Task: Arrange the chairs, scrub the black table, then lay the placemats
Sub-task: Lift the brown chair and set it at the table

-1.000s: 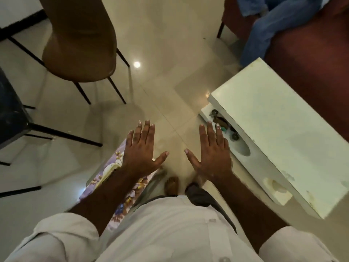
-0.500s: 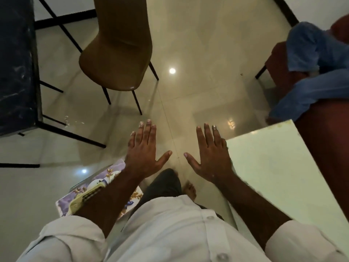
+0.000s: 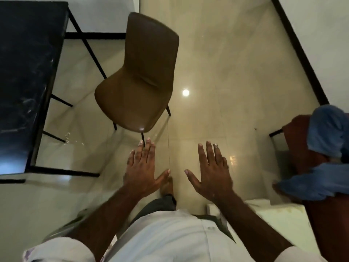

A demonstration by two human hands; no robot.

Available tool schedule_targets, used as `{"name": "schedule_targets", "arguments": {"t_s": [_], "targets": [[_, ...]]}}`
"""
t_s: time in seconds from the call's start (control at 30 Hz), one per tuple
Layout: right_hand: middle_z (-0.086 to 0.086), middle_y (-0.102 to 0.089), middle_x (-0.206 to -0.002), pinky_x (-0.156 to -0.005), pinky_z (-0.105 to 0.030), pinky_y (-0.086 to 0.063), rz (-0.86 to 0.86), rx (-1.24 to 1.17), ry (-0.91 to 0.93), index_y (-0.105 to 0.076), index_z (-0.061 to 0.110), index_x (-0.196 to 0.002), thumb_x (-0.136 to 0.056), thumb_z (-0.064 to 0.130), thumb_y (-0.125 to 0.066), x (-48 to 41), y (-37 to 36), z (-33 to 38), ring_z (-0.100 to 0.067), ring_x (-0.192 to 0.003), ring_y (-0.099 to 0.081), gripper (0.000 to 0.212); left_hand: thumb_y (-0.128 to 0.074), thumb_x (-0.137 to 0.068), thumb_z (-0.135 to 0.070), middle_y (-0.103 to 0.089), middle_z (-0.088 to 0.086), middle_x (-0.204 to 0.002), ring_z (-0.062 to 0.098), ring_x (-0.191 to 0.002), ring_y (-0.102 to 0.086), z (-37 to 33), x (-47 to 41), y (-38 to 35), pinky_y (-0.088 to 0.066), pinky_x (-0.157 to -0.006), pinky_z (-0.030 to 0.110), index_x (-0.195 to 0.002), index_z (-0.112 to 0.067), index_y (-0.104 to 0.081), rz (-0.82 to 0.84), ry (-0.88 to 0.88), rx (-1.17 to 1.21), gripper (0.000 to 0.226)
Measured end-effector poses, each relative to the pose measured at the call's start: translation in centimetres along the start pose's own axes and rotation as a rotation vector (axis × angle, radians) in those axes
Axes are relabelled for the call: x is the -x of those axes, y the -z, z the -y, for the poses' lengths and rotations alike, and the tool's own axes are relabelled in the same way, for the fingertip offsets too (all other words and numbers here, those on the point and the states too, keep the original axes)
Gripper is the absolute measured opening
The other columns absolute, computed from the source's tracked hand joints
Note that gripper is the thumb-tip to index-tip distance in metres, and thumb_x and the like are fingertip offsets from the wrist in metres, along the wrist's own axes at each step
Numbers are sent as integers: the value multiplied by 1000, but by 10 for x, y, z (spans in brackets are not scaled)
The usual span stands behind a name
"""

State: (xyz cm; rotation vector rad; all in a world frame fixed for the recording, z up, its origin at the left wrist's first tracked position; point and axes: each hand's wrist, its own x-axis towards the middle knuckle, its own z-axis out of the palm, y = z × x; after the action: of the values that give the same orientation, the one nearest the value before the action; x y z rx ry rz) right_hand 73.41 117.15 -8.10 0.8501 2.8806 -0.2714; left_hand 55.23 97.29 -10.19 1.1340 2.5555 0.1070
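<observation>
A brown chair (image 3: 139,84) with thin black legs stands on the tiled floor ahead of me, its seat edge just beyond my fingertips. The black table (image 3: 24,76) with a black metal frame fills the left side. My left hand (image 3: 143,171) is stretched forward, fingers straight and spread, holding nothing, just short of the chair's front. My right hand (image 3: 211,171) is held out the same way, open and empty, to the right of the chair. A blurred strip of a flowered placemat (image 3: 62,231) shows under my left arm.
A dark red sofa (image 3: 324,205) with blue cloth (image 3: 328,163) on it stands at the right. A white low table (image 3: 279,222) lies at my lower right. Small crumbs (image 3: 68,138) lie on the floor by the table frame. A black skirting (image 3: 300,53) runs along the right wall.
The view has swung up and forward: the chair and black table now lie fully in front, the white low table has slid down to my lower right. Both hands stay open and outstretched.
</observation>
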Motion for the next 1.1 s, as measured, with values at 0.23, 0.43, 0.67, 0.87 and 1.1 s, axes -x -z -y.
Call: {"name": "schedule_targets", "arguments": {"t_s": [0.23,0.43,0.67,0.87,1.1], "targets": [[-8,4,-186,-132,-56,-21,-26,9,2,-3,24,-178,-99,88,-35,-140,41,-14,-35,-172,-1,107,-19,-95,-95,17,5,-184,29,-170,15,8,-129,50,-6,-137,56,-176,-17,8,-46,50,33,116],[-10,-2,-186,-130,-59,-23,-11,0,82,-9,23,-178,-98,89,-35,-258,59,-46,-37,-171,-7,106,-19,-95,-96,20,4,-183,29,-170,17,-2,-234,66,-4,-138,56,-176,-18,10,-22,128,63,116],[-10,-2,-186,-130,-60,-23,-3,13,221,-10,24,-178,-99,88,-36,-399,90,-93,-38,-171,-6,106,-20,-92,-99,21,1,-183,25,-169,18,-26,-350,85,0,-136,53,-176,-21,11,7,303,122,118],[-11,-3,-186,-130,-60,-26,1,49,344,-11,22,-178,-100,86,-39,-521,124,-107,-38,-171,-7,105,-22,-93,-97,23,1,-182,24,-169,21,-30,-428,112,2,-136,52,-175,-20,14,-10,439,214,118],[-15,-5,-185,-128,-63,-30,18,111,573,-11,19,-177,-102,81,-39,-663,143,-55,-40,-170,-8,102,-23,-92,-97,22,2,-183,24,-169,19,3,-511,122,0,-137,55,-176,-18,11,-29,623,356,120]]}}
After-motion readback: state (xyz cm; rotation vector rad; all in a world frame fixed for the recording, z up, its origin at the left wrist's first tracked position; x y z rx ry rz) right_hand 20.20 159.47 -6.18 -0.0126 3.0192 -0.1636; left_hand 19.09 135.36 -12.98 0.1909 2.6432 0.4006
